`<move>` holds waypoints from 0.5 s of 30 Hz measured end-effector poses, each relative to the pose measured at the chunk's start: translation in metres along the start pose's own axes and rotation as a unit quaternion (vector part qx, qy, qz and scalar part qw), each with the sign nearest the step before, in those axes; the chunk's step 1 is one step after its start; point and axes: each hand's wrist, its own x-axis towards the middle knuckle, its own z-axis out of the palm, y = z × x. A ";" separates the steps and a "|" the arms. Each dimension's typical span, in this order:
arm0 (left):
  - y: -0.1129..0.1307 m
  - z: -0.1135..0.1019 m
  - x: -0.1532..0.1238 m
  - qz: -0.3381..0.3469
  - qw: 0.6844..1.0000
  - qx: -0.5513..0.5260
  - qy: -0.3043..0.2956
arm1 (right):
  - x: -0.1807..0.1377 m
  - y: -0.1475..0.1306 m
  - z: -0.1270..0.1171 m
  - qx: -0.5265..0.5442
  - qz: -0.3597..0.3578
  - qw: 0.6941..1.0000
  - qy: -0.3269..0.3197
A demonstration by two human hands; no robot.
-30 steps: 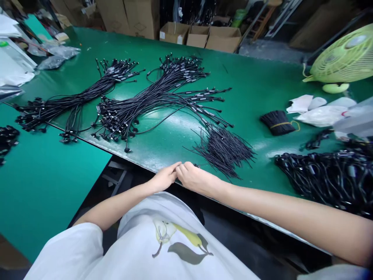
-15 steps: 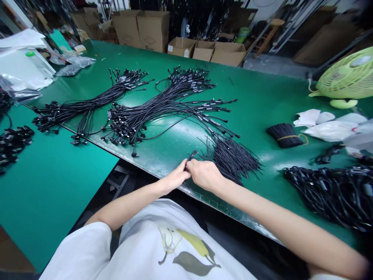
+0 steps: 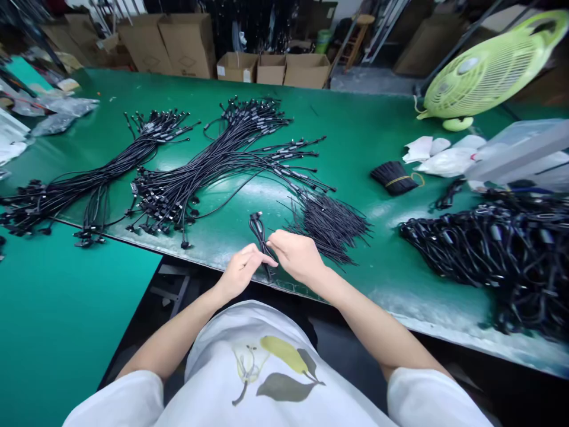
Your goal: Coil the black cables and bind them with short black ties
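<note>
Both hands meet near the lower middle of the frame, over the front edge of the green desk (image 3: 364,124). Between them is a folded black cable (image 3: 256,225), its looped upper part pointing away from the person and its lower end near the desk's edge. The left hand (image 3: 241,271) lies on the cable's left side, with a finger stretched across it to the right; the right hand (image 3: 296,256) is at its right side, fingers curled inward against it. How firmly either hand grips the cable, or whether a thin tie is pinched between the fingertips, I cannot tell.

Just right of the right hand, a loose heap of thin black ties (image 3: 333,225) spreads over the desk. Farther right lies a black bundle (image 3: 392,178) with a yellow band around it, and at the right edge of the frame a large pile of coiled black cables (image 3: 498,249). Two long sheaves of straight cables, one at the left (image 3: 113,166) and one at upper centre (image 3: 200,161), slant across the desk. A yellow-green fan (image 3: 482,74) stands at upper right.
</note>
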 end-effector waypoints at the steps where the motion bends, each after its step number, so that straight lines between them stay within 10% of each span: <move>1: -0.004 0.003 0.001 -0.035 0.999 -0.028 0.007 | -0.002 -0.006 0.001 -0.052 -0.028 0.998 0.017; 7: -0.005 -0.009 0.010 -0.171 0.950 -0.249 0.078 | -0.016 -0.025 0.013 -0.026 -0.147 0.988 -0.047; 15: 0.008 0.003 -0.006 -0.069 0.994 -0.004 0.081 | -0.004 -0.006 0.002 0.076 0.047 0.995 -0.042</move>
